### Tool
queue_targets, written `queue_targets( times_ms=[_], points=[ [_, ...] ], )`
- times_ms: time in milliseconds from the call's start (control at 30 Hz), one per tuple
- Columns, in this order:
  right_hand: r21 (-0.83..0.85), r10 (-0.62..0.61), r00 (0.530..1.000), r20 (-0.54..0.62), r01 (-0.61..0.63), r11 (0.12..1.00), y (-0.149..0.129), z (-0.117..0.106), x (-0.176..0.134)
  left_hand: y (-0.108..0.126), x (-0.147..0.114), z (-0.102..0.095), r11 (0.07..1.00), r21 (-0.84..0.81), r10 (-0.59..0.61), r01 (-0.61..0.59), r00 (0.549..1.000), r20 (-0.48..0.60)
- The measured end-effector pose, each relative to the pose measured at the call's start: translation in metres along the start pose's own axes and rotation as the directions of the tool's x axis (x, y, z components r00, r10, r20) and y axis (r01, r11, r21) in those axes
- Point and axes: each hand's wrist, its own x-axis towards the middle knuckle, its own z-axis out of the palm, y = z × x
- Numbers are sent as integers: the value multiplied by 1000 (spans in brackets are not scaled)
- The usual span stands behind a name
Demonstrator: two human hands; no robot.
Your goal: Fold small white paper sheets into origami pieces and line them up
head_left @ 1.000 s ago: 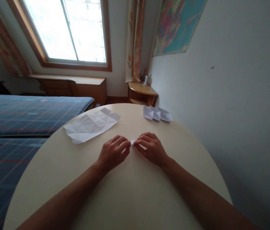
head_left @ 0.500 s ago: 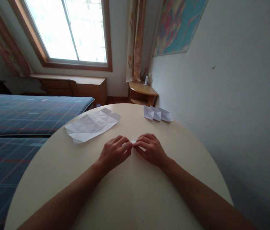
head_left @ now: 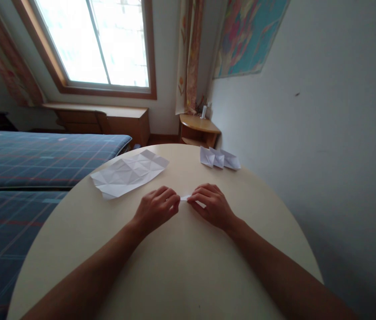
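A small piece of white folded paper (head_left: 184, 198) spans the gap between my hands, just above or on the round cream table (head_left: 183, 266); which of the two I cannot tell. My left hand (head_left: 158, 204) is closed on its left end, thumb against fingers. At the right end, my right hand (head_left: 210, 205) pinches it between thumb and fingertips. Most of the paper is hidden by the fingers. Beyond my left hand lies a creased, unfolded white sheet (head_left: 130, 173). Several folded paper pieces (head_left: 219, 159) stand in a row at the table's far right.
A bed with a blue plaid cover (head_left: 41, 160) borders the table on the left. The white wall (head_left: 334, 146) runs close along the right side. Behind the table stand a wooden corner shelf (head_left: 199, 124) and a low desk (head_left: 124, 113) under the window.
My hands have moved slightly apart, the left one shifting leftward, so more of the small folded paper shows between them. The sheet and the row of folded pieces stay put.
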Motion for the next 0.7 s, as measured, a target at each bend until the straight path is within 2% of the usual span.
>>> queue_targets(
  times_ms=[467, 700],
  points=[
    [-3, 28, 1000, 2, -28, 1000, 12, -3, -5, -10, -1, -4, 1000, 15, 6, -6, 1000, -10],
    [2, -1, 1000, -12, 1, 1000, 8, -1, -4, -5, -1, -2, 1000, -22, 2, -2, 1000, 7]
  ],
)
